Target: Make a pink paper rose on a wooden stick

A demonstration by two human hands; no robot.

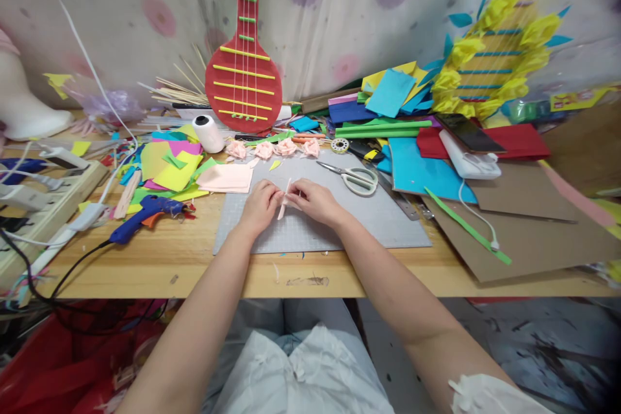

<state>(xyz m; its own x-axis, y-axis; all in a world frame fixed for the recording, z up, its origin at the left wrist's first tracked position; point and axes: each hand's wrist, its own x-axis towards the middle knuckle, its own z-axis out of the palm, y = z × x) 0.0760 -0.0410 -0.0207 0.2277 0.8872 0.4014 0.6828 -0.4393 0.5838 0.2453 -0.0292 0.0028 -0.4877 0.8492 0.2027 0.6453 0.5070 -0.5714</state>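
Over the grey cutting mat [315, 233], my left hand [262, 204] and my right hand [314, 199] meet, fingertips pinched on a narrow pale pink paper strip [282, 211]. The strip stands out between the two hands; part of it is hidden by my fingers. Just beyond them sits a row of several pale pink paper flowers [264, 149]. Folded pale pink paper [226, 178] lies to the left of my left hand. Scissors [356, 180] with pale handles rest on the mat, right of my right hand.
A blue glue gun [145, 217] with its cord lies at left, near a power strip [72, 187]. Red [245, 87] and yellow [495, 58] paper instruments lean at the back. Coloured sheets, cardboard [524, 239] and a phone [466, 132] fill the right side.
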